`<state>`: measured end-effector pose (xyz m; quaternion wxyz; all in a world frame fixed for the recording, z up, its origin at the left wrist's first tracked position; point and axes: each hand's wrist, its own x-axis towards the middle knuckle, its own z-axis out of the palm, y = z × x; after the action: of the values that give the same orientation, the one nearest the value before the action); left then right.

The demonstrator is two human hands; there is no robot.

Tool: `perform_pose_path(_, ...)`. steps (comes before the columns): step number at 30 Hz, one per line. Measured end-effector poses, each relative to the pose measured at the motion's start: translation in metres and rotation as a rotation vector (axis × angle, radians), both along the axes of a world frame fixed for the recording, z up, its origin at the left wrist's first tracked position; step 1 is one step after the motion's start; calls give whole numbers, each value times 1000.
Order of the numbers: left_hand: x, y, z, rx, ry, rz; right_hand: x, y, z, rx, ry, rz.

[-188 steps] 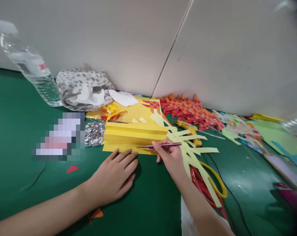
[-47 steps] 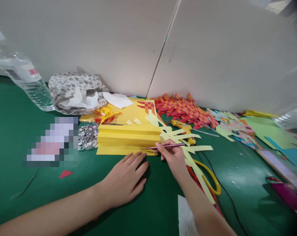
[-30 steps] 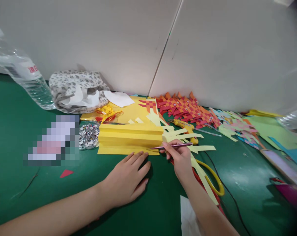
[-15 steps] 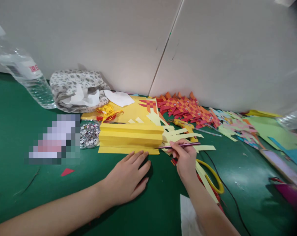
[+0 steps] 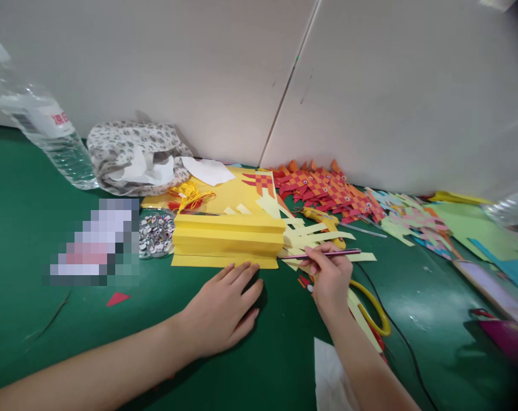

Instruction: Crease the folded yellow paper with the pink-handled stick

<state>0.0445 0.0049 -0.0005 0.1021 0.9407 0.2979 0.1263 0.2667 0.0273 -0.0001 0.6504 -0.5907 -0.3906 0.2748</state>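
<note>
A yellow sheet of paper [image 5: 228,240] with several parallel creases lies on the green table in front of me. My left hand [image 5: 228,308] is open and lies flat, its fingertips on the near edge of the sheet. Pinched in my right hand [image 5: 331,277] is a thin, dark purple pen-like stick [image 5: 336,253], lying almost level. Its tip points left, just off the sheet's right edge. Pale yellow paper strips [image 5: 310,231] are scattered under and behind my right hand.
A yellow glue gun [image 5: 322,217] lies behind the strips, near a pile of red and orange woven paper fish [image 5: 322,188]. Left are a bag of googly eyes [image 5: 156,235] and a water bottle [image 5: 48,120]. Yellow-handled scissors [image 5: 376,308] and a black cable [image 5: 406,342] lie right.
My right hand has moved a little to the right with the purple stick, whose tip has left the sheet's right edge. My left hand and the sheet stay put.
</note>
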Motion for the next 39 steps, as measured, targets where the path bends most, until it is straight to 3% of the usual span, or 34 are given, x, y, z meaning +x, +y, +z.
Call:
perform_pose_path(5,-1,0,0,2,-1,0,0,0,1,7,-6,-44)
perform_pose_path(10,-1,-1,0,-4,-6,-5,0,-2,2,136,44,-102)
perform_pose_path(12,0,0,0,-2,-8,-5,-3,-4,3,127,32,-9)
perform_pose_path(16,0,0,0,8,-16,-3,-17,-7,6,-35,-125,232)
perform_pose_path(20,0,-1,0,10,-22,-3,-26,-7,9,-106,-200,330)
perform_pose_path(39,2,1,1,10,0,-3,-19,-7,11,-122,-190,276)
